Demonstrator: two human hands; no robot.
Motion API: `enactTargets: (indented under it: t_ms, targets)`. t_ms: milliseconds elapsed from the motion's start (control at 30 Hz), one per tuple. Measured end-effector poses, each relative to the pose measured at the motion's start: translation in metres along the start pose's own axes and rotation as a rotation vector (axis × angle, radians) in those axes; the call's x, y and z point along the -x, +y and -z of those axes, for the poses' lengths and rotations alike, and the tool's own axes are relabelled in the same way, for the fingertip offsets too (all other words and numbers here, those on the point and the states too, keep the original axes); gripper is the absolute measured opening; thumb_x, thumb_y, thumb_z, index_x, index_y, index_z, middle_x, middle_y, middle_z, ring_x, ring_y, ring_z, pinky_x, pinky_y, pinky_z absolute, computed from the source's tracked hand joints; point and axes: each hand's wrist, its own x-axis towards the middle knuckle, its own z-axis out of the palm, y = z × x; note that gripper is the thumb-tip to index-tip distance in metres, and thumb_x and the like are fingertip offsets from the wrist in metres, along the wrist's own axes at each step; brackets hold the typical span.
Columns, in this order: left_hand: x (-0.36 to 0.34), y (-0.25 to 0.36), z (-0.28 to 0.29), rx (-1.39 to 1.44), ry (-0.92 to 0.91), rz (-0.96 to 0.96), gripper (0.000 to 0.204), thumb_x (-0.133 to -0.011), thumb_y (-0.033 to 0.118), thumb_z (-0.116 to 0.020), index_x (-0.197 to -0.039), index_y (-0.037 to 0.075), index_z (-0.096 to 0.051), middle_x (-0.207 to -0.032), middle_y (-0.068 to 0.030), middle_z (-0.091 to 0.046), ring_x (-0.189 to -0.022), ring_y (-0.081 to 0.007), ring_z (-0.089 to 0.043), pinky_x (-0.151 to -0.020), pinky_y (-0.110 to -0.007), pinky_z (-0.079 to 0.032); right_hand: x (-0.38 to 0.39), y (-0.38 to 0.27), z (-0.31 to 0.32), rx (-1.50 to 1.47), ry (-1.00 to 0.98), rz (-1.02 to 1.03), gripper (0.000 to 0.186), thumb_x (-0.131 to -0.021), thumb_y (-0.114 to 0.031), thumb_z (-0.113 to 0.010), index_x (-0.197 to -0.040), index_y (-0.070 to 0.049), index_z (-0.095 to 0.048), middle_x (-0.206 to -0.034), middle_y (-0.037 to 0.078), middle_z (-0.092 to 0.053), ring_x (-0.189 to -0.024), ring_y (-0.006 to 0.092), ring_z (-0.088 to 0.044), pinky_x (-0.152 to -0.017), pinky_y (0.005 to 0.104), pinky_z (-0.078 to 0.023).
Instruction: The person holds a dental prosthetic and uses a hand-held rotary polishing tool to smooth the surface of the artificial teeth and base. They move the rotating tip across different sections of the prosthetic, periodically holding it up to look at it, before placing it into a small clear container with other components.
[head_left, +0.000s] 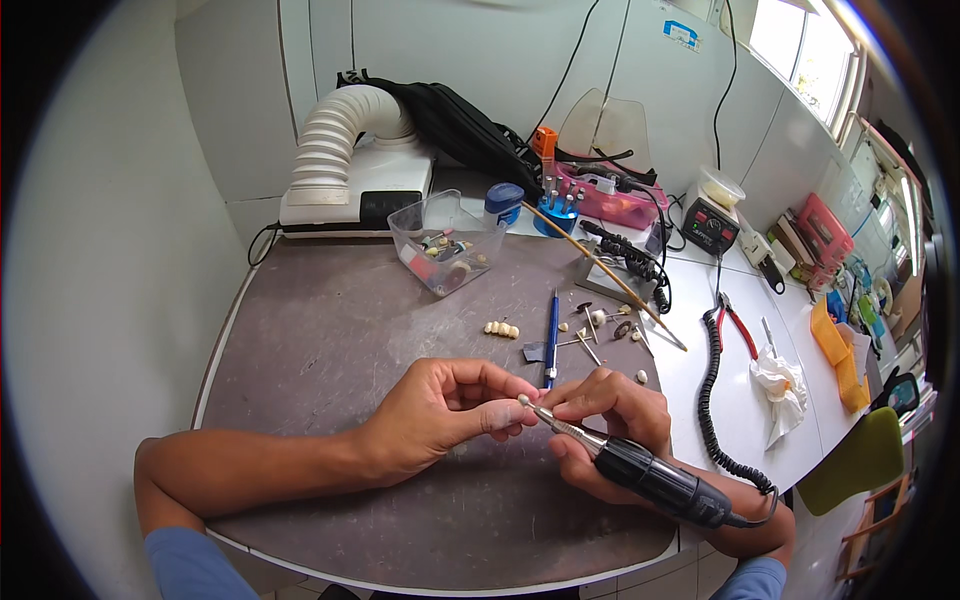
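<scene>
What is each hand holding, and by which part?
The right hand holds the black rotary handpiece by its silver front section. The left hand is curled close to the handpiece's tip; whether it holds anything cannot be told.

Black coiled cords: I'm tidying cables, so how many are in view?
2. One coiled cord runs from the handpiece in the right hand up beside the red-handled pliers; the other coiled cord is bunched farther back, before the pink basket. More may be hidden.

The left hand point(440, 405) curls, thumb point(490, 418) toward index finger point(500, 376). The right hand point(625, 415) grips with bent fingers point(605, 392). The 2 forearms point(280, 468) angle inward.
</scene>
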Motion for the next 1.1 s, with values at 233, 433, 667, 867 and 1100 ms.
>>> enactTargets:
  t_ms: [233,433,667,867,1100]
  targets:
    - [0.0,0.0,0.0,0.008,-0.002,-0.009,0.024,-0.093,0.008,-0.067,-0.113,-0.004,-0.063,-0.102,-0.0118,-0.071,-0.091,-0.0128,-0.067,-0.083,-0.025,-0.054,0.002,0.003,-0.001,-0.014,0.021,0.002,0.027,-0.07,-0.002,-0.076,-0.092,0.003,-0.063,-0.086,0.018,-0.07,-0.08,0.0267,-0.073,-0.074,0.0331,-0.058]
    - [-0.001,0.0,-0.001,0.024,0.003,-0.004,0.024,-0.093,0.008,-0.067,-0.113,-0.005,-0.063,-0.101,-0.0119,-0.071,-0.09,-0.0131,-0.067,-0.083,-0.026,-0.054,0.003,0.002,-0.001,-0.018,0.049,-0.053,0.025,-0.069,-0.002,-0.076,-0.09,0.003,-0.064,-0.086,0.018,-0.07,-0.079,0.0266,-0.072,-0.074,0.0331,-0.058]
    - [0.001,0.0,0.0,0.017,0.001,-0.001,0.023,-0.094,0.007,-0.066,-0.114,-0.004,-0.063,-0.101,-0.0115,-0.071,-0.09,-0.013,-0.067,-0.082,-0.026,-0.054,0.0,0.001,-0.001,0.004,0.015,0.008,0.025,-0.069,-0.002,-0.077,-0.091,0.003,-0.064,-0.087,0.018,-0.07,-0.08,0.0266,-0.072,-0.074,0.0337,-0.058]
    - [0.0,-0.001,-0.003,0.016,0.044,-0.039,0.022,-0.094,0.007,-0.066,-0.114,-0.003,-0.064,-0.101,-0.0112,-0.071,-0.092,-0.0134,-0.067,-0.082,-0.026,-0.054,0.004,0.002,0.003,-0.011,0.061,-0.107,0.025,-0.074,-0.003,-0.075,-0.095,0.002,-0.063,-0.083,0.014,-0.069,-0.079,0.0225,-0.071,-0.071,0.0295,-0.056]
    - [0.001,-0.003,-0.006,-0.043,0.022,-0.065,0.017,-0.092,0.007,-0.068,-0.107,-0.001,-0.065,-0.099,-0.0092,-0.071,-0.09,-0.0131,-0.068,-0.082,-0.026,-0.055,-0.006,-0.009,0.0,-0.291,0.07,-0.485,0.029,-0.091,-0.023,-0.072,-0.107,-0.001,-0.063,-0.096,0.008,-0.068,-0.081,0.0109,-0.064,-0.07,0.0251,-0.053]
